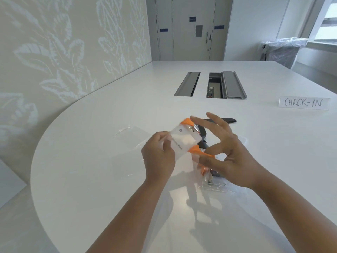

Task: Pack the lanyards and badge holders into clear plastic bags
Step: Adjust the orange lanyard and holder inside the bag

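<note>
My left hand (158, 154) grips a badge holder (183, 140), a frosted white card sleeve with orange corners, lifted above the white table (91, 161). My right hand (222, 152) is beside it, thumb and a finger pinching its lower orange corner, the other fingers spread. A dark lanyard (228, 120) runs from the holder's metal clip back onto the table. Flat clear plastic bags (131, 136) lie to the left of my hands. Under my right wrist lies a filled clear bag (213, 181) with orange and dark contents.
A white "CHECK-IN" sign (304, 102) stands at the right. Two cable hatches (209, 84) are set in the table's middle, the right one open. A patterned wall runs along the left; the table's rounded edge curves at lower left.
</note>
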### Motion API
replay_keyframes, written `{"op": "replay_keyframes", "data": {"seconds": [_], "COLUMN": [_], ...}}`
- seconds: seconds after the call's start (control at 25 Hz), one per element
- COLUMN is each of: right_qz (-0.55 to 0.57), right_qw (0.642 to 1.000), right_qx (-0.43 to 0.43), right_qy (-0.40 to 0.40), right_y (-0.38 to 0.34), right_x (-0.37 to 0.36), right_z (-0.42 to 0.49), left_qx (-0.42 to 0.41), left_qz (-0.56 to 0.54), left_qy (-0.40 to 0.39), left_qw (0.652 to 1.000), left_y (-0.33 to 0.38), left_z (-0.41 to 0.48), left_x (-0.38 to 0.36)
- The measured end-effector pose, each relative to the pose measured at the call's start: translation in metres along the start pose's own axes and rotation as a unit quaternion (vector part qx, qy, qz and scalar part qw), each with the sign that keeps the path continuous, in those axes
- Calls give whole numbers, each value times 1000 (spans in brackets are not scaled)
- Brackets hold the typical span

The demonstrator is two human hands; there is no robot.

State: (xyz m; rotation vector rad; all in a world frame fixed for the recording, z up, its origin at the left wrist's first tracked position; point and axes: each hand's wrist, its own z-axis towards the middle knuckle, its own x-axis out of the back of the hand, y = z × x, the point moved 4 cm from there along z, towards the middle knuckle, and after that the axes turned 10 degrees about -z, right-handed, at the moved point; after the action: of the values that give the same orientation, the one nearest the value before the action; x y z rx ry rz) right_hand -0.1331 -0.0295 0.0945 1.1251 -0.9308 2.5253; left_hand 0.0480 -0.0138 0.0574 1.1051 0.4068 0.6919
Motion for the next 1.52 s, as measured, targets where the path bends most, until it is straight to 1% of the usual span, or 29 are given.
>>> {"op": "replay_keyframes", "data": {"seconds": [0.04, 0.12, 0.16, 0.2, 0.28, 0.4, 0.44, 0.52, 0.6, 0.68, 0.72, 0.76, 0.84, 0.92, 0.96, 1.04, 1.12, 1.16, 1.24, 1.32, 1.4, 1.44, 1.52], "right_qz": [6, 26, 60, 104, 156, 181, 193, 217, 309, 422, 441, 434, 387, 353, 348, 349, 357, 362, 367, 368, 353, 349, 320], "right_qw": [999, 989, 979, 970, 963, 958, 953, 942, 915, 871, 860, 862, 880, 898, 905, 915, 911, 906, 900, 903, 910, 909, 910], "right_qx": [-18, -88, -123, -146, -150, -154, -172, -219, -236, -234, -236, -238, -243, -231, -220, -200, -202, -213, -222, -207, -207, -224, -260], "right_qy": [29, 120, 151, 166, 161, 161, 161, 135, 106, 95, 97, 106, 128, 124, 103, 30, -39, -57, -73, -84, -70, -46, 27], "right_y": [2, 12, 19, 25, 27, 23, 25, 31, 34, 33, 32, 34, 39, 40, 38, 33, 30, 31, 30, 26, 23, 23, 28], "right_x": [2, 11, 15, 18, 18, 11, 7, 0, -5, -6, -5, -3, 1, 5, 5, 0, -9, -12, -17, -20, -19, -17, -12], "right_z": [0, 1, 0, -1, 1, 2, 3, 2, 2, 3, 4, 4, 4, 4, 4, 4, 4, 3, 3, 2, 2, 2, 2], "left_qx": [10, 54, 75, 90, 96, 80, 85, 109, 131, 150, 159, 165, 161, 145, 147, 168, 181, 185, 187, 187, 179, 177, 184], "left_qz": [-17, -89, -120, -142, -158, -173, -182, -211, -237, -235, -227, -214, -167, -132, -127, -134, -151, -159, -172, -178, -193, -209, -236], "left_qy": [-34, -83, -97, -107, -118, -128, -135, -152, -188, -237, -252, -257, -247, -233, -228, -214, -191, -176, -141, -104, -74, -60, -38], "left_qw": [999, 991, 985, 980, 976, 973, 970, 960, 944, 931, 927, 928, 941, 952, 954, 953, 953, 954, 957, 961, 962, 960, 953], "left_y": [1, -1, -2, -3, -1, 3, 4, 5, 6, 9, 11, 13, 13, 12, 11, 9, 7, 6, 3, -1, -3, -4, -6], "left_z": [-3, -6, -6, -6, -7, -11, -12, -13, -14, -16, -17, -18, -18, -16, -16, -14, -12, -11, -9, -6, -4, -3, -3], "left_x": [-5, -11, -13, -14, -14, -16, -17, -18, -19, -21, -22, -22, -20, -19, -19, -18, -17, -16, -13, -11, -10, -10, -10]}}
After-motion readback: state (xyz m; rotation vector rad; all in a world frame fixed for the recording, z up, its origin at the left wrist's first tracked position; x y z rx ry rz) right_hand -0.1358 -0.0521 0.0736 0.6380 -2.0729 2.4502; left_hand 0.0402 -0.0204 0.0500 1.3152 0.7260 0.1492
